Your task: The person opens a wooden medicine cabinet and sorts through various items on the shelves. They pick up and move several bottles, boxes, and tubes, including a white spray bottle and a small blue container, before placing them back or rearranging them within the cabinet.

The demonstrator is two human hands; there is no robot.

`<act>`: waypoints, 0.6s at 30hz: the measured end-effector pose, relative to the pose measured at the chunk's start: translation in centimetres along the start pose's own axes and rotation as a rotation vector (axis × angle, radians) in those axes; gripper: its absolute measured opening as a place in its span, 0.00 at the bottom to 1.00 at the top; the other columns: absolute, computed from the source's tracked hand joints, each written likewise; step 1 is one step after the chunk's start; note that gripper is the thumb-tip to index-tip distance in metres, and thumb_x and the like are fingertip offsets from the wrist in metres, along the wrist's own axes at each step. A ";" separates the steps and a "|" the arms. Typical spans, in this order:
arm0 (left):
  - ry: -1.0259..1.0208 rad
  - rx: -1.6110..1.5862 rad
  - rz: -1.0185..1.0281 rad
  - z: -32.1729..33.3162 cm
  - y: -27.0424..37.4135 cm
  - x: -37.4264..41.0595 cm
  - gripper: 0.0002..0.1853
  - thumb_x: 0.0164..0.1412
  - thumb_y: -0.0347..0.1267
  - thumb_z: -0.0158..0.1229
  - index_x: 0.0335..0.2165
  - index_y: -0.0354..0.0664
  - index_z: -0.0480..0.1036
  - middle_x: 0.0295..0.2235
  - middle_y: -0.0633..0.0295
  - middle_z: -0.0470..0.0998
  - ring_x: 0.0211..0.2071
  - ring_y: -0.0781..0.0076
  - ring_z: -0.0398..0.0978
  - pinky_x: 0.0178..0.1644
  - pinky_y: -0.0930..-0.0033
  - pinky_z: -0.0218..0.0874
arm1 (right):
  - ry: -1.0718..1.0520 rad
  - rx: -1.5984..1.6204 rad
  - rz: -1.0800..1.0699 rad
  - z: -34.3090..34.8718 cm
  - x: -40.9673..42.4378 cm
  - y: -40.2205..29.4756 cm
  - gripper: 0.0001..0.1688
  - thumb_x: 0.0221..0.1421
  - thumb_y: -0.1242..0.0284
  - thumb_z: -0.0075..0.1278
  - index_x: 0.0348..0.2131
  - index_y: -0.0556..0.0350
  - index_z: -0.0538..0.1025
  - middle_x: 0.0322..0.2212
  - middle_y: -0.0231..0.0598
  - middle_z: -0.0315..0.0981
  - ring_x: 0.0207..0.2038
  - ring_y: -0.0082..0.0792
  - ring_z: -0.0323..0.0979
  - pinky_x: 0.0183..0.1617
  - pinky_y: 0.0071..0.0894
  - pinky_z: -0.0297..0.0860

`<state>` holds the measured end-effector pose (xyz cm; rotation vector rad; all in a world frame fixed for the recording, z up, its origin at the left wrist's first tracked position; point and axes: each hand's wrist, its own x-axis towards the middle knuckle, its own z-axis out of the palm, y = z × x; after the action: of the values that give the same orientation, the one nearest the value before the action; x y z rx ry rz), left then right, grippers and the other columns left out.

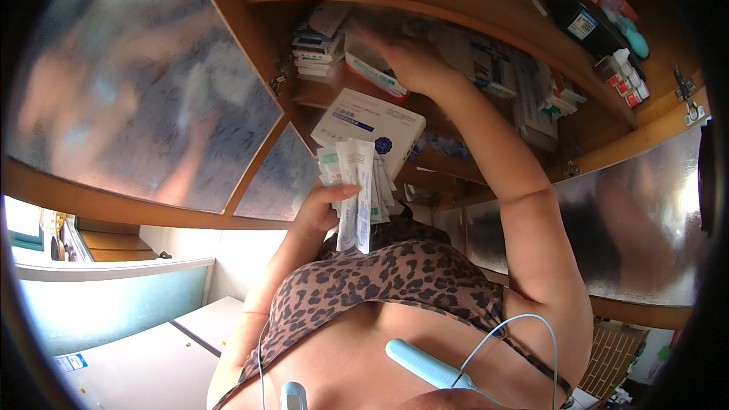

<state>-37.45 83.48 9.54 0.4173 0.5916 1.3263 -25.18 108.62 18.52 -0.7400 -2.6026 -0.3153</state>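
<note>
My left hand (326, 205) grips a bunch of flat, sealed paper-and-plastic packets (356, 193), with the thumb across two long narrow ones at the front. Directly behind them is a flat white box (370, 119) bearing print and a dark blue round mark. Whether my left fingers also hold that box is hidden. My right hand (407, 60) is raised into the cabinet, over a white carton (373, 74) with red and teal print on the shelf. Its fingers are blurred and shadowed, so what they touch is unclear.
Stacked small boxes (319, 51) stand left of the carton; more packages (492, 71) lie to its right. White bottles with red labels (629, 82) stand on the shelf above. A patterned glass cabinet door (142, 80) hangs open at left, a shiny door (632, 210) at right.
</note>
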 end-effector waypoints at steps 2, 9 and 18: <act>0.025 0.019 0.008 0.0 -0.1 0.0 0.30 0.44 0.27 0.60 0.50 0.32 0.66 0.42 0.51 0.76 0.41 0.60 0.77 0.47 0.62 0.67 | -0.302 0.086 0.118 -1.2 0.9 0.0 0.30 0.55 0.79 0.44 0.57 0.38 0.65 0.51 0.48 0.66 0.50 0.47 0.70 0.47 0.43 0.70; 0.005 -0.003 -0.009 -0.8 -0.3 -0.2 0.29 0.44 0.26 0.60 0.48 0.32 0.67 0.41 0.51 0.76 0.39 0.60 0.77 0.46 0.62 0.69 | -0.199 -0.219 0.175 -2.3 0.3 -2.0 0.18 0.57 0.75 0.45 0.48 0.46 0.73 0.57 0.48 0.60 0.57 0.49 0.62 0.63 0.44 0.58; 0.027 -0.043 -0.031 -1.3 -0.9 0.5 0.28 0.45 0.25 0.60 0.48 0.32 0.67 0.41 0.52 0.76 0.40 0.59 0.77 0.46 0.61 0.68 | -0.351 -0.209 0.206 0.0 0.3 0.3 0.13 0.54 0.77 0.47 0.39 0.50 0.79 0.49 0.43 0.70 0.47 0.42 0.72 0.42 0.40 0.73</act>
<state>-37.45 83.74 7.90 0.3546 0.5889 1.3147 -25.24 109.04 18.68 -1.2248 -2.8095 -0.4318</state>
